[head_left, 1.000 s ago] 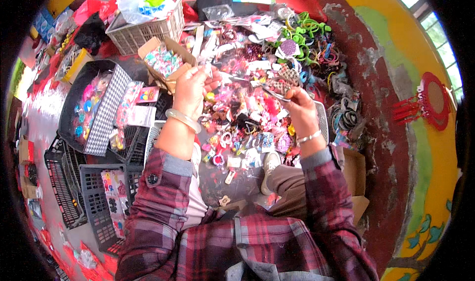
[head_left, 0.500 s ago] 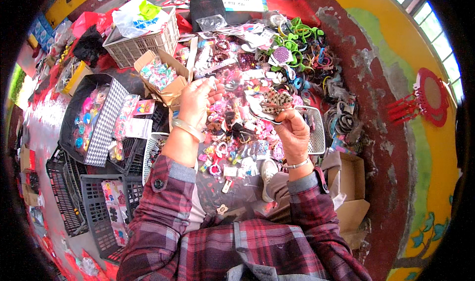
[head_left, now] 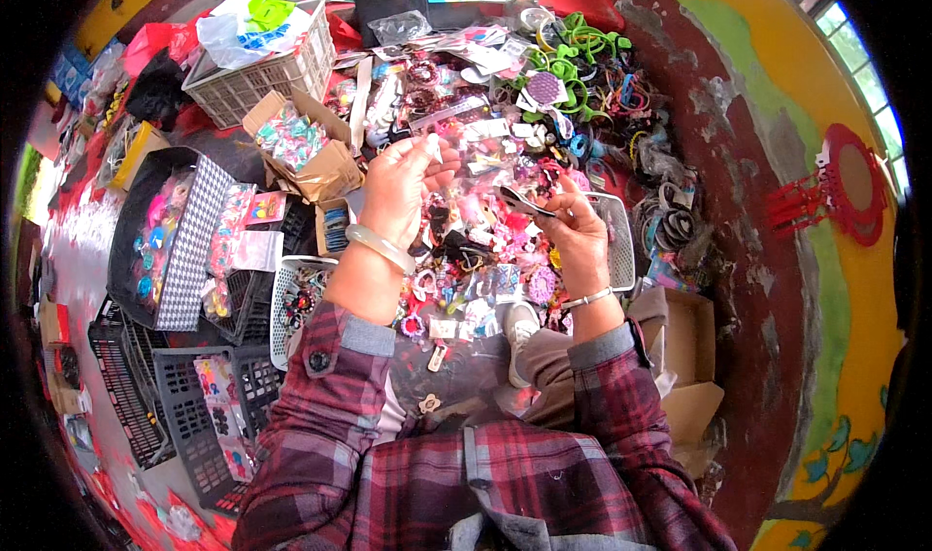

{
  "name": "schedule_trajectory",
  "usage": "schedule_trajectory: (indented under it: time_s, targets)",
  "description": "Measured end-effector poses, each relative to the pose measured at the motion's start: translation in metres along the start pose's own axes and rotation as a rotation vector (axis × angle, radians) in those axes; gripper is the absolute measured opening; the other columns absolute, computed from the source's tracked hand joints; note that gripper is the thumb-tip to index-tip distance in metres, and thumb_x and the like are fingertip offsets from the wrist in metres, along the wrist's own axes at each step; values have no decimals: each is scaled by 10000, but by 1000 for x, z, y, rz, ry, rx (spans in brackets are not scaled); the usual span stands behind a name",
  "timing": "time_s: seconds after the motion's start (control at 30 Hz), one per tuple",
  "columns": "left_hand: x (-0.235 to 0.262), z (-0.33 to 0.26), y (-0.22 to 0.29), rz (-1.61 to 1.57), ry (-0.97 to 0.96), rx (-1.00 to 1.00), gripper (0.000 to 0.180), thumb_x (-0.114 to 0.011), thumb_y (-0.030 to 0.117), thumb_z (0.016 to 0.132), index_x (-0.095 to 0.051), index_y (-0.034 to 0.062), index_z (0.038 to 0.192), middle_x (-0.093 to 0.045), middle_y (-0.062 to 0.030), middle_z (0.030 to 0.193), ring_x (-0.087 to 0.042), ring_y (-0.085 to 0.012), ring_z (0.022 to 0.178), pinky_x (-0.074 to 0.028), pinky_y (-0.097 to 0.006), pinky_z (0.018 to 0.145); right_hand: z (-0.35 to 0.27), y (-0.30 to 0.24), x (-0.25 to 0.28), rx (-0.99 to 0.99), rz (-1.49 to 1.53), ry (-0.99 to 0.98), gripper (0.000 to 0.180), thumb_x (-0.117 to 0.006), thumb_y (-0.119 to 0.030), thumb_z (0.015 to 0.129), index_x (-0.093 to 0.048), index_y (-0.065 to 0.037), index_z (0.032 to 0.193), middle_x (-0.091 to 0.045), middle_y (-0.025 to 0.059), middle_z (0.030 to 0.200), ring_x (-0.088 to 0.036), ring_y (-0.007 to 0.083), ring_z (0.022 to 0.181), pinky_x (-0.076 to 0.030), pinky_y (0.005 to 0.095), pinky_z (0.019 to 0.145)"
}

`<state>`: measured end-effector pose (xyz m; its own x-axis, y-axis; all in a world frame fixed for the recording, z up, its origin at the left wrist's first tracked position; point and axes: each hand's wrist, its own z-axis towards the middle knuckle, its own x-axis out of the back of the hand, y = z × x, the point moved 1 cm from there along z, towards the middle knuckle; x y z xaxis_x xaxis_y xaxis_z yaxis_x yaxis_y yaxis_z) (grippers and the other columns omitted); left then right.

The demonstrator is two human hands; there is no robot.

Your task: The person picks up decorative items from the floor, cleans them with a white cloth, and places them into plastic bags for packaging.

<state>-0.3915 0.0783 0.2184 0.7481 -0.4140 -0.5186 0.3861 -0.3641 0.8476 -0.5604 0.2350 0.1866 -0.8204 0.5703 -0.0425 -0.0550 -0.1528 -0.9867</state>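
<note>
My left hand [head_left: 398,192] is raised over the heap of hair accessories [head_left: 485,250], its thumb and finger pinching a small white scrap [head_left: 433,149], its material too small to make out. To the right, my right hand [head_left: 580,245] grips a hair accessory [head_left: 522,201] between thumb and fingers. It is tilted nearly edge-on, showing a dark strip with a pale edge; its patterned front is hidden now. Under both hands lie pink, red and white hair ornaments, some in clear bags.
White baskets [head_left: 280,303] flank the heap. Left are an open carton [head_left: 335,177], a houndstooth-sided box [head_left: 194,250], black crates [head_left: 184,376] and a beige crate [head_left: 320,61]. Green headbands [head_left: 582,66] lie at the back right. An empty carton [head_left: 691,342] stands by the wall.
The hair accessory in my right hand has turned from its brown-and-cream patterned face to nearly edge-on. My left hand has shifted slightly right, still pinching the white scrap. The view has shifted slightly.
</note>
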Motion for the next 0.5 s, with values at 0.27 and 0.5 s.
schedule_trajectory:
  time_s: [0.27,0.5]
  targets:
    - [-3,1,-3,28,-14,20,245,-475,179,900,-541,-44,978,-616,-136,896,-619,-184,797,-519,-256,690,-9,-22,-4,-404,576,49,96,-581,-29,803,-552,-65,886,-611,20,789,-581,107,624,-488,216,546]
    - [4,-2,-6,62,-62,81,236,-478,183,899,-546,-31,969,-618,-142,899,-619,-185,800,-518,-261,695,-14,-28,-10,-446,636,-12,152,-559,-67,830,-565,-46,981,-621,18,796,-585,88,639,-472,209,514]
